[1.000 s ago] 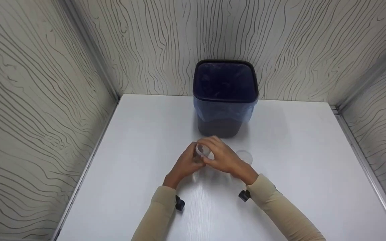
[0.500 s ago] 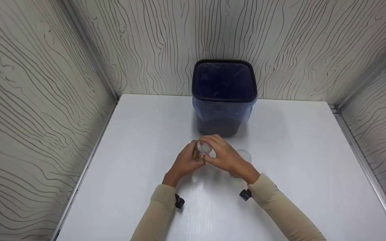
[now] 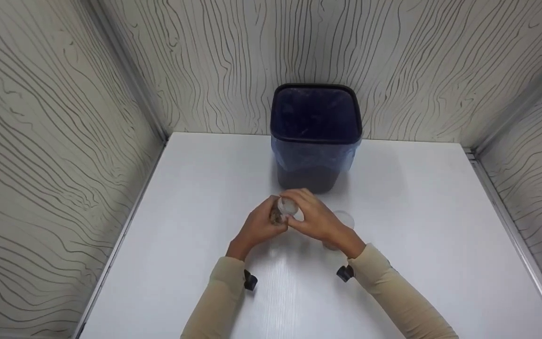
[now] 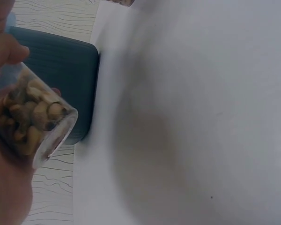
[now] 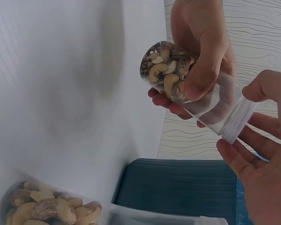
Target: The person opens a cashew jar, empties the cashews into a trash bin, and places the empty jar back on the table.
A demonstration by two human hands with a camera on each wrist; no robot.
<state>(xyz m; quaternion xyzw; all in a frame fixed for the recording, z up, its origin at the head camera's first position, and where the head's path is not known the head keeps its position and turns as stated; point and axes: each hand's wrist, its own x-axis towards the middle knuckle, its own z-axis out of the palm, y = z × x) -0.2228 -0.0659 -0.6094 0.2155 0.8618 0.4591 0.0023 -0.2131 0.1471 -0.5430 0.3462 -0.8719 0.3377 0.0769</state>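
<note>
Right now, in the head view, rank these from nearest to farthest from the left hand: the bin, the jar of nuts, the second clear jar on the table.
1. jar of nuts: held in the left hand, with the right hand at its lid end.
2. second clear jar: on the table, just beyond the right hand.
3. bin: at the table's back, by the wall.
</note>
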